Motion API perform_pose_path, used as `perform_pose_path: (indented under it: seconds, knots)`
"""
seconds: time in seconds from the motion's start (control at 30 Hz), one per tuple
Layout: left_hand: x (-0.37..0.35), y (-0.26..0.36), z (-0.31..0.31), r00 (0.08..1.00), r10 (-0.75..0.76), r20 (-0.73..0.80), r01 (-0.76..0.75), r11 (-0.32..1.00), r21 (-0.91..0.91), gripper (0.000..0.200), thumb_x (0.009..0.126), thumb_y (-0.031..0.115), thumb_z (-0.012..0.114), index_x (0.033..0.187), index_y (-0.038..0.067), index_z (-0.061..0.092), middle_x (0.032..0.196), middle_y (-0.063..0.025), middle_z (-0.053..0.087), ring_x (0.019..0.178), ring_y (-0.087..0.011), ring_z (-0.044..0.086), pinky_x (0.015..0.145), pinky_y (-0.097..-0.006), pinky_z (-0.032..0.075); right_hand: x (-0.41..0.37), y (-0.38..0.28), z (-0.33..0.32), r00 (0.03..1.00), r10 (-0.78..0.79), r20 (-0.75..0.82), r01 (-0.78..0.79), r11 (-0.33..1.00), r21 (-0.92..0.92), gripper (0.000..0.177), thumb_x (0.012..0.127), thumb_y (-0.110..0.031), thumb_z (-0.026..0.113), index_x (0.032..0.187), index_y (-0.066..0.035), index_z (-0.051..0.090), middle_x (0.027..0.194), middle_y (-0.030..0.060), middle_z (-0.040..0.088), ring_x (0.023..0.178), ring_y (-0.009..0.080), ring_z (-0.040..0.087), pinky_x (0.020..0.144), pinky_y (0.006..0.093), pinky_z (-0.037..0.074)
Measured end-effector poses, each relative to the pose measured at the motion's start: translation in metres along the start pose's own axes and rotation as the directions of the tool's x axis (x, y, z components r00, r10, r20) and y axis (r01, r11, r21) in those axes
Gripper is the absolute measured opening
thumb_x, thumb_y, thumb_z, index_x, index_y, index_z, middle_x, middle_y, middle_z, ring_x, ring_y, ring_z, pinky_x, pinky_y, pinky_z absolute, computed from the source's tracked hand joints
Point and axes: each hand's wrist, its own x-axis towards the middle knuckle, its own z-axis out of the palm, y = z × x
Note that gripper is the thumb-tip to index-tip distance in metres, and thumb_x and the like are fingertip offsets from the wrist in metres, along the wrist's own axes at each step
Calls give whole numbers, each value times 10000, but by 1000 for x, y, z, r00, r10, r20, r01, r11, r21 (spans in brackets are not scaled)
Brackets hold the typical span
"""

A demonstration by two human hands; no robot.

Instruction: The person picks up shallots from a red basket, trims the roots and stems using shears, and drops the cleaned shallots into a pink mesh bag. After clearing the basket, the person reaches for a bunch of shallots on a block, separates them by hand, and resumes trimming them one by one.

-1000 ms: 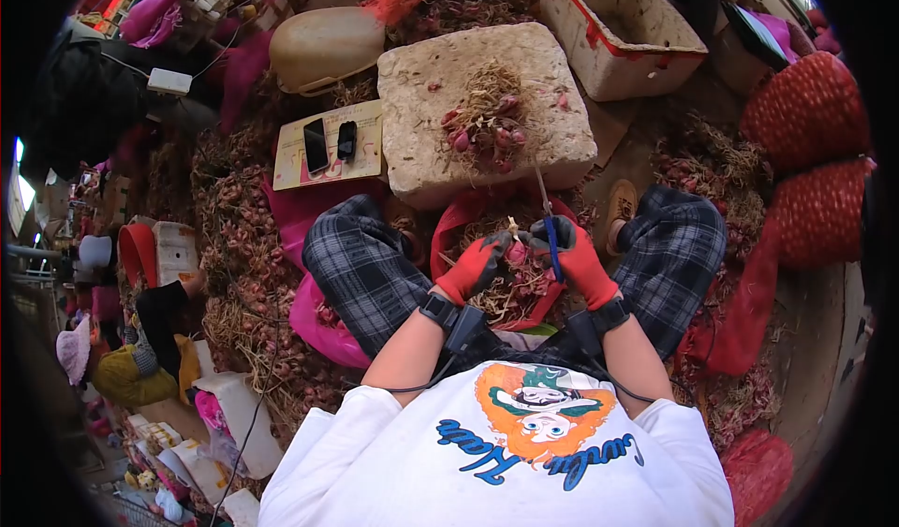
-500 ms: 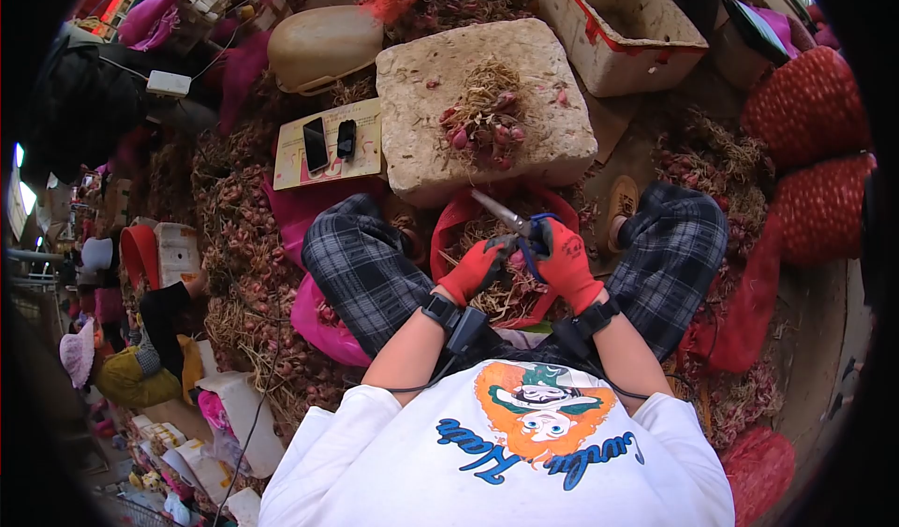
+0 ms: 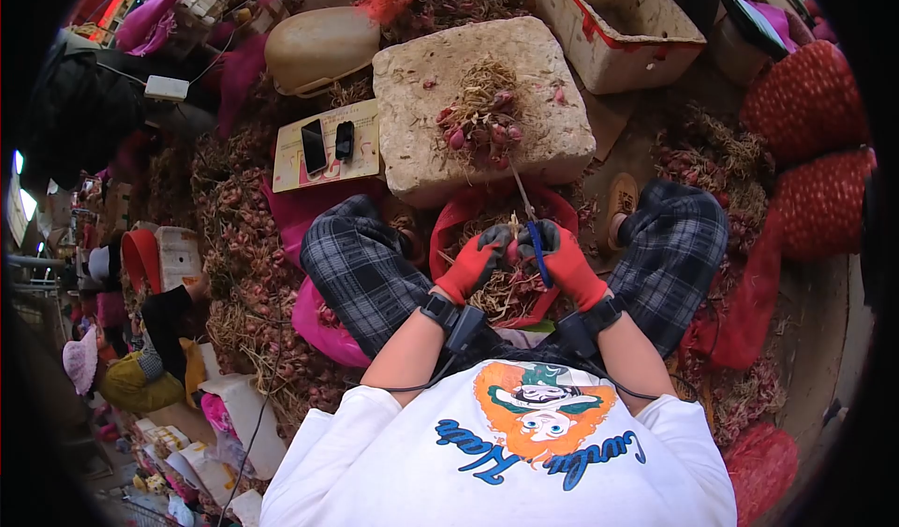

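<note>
My left hand [image 3: 476,263], in a red glove with dark fingertips, is closed around a shallot [image 3: 512,250] with a short pale stalk end pointing up. My right hand [image 3: 569,263], gloved the same way, grips scissors [image 3: 537,248] by their blue handles. The scissor blades point away from me, close to the shallot's right side. Below both hands, a red-rimmed container [image 3: 448,237] holds dry stalks and trimmings. Ahead, a bunch of shallots [image 3: 482,124] with dried tops lies on a worn foam block [image 3: 412,87].
A phone [image 3: 315,145] and a small black device [image 3: 345,140] lie on a board [image 3: 290,171] at the left. Heaped shallots [image 3: 239,237] cover the ground there. A foam box [image 3: 637,64] stands at far right, near full red net sacks [image 3: 805,106]. Another person [image 3: 140,377] sits at left.
The scissors have swung from pointing up-left across my left hand to pointing almost straight ahead. My left hand has turned, and the shallot with its stalk end now shows between my hands.
</note>
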Motion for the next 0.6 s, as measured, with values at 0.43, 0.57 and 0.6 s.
perform_pose_path:
  seconds: [0.43, 0.57, 0.6]
  knots:
    - [-5, 14, -2, 945, 291, 149, -314, 685, 657, 378, 864, 124, 541, 1218, 0, 496, 1210, -184, 543, 1113, -306, 528, 959, -340, 391, 5, 5, 6, 988, -93, -124, 82, 992, -91, 303, 763, -101, 685, 1033, -34, 563, 885, 68, 635, 808, 131, 607, 705, 290, 488]
    - [0, 11, 9, 996, 59, -74, -45, 983, 179, 356, 837, 59, 580, 1184, -2, 525, 1159, -99, 577, 1045, -191, 551, 894, -300, 428, 7, 17, -5, 994, 18, -108, -9, 996, 83, 274, 772, -45, 653, 1032, -20, 574, 902, 34, 632, 845, 133, 608, 721, 257, 486]
    - [2, 8, 11, 993, -63, -98, 55, 996, -76, 346, 840, 54, 579, 1179, 2, 531, 1142, -74, 585, 1024, -157, 554, 875, -285, 436, 8, 20, -6, 994, 22, -104, -5, 987, 159, 268, 776, -52, 657, 1027, -14, 568, 884, 35, 634, 827, 124, 607, 716, 255, 487]
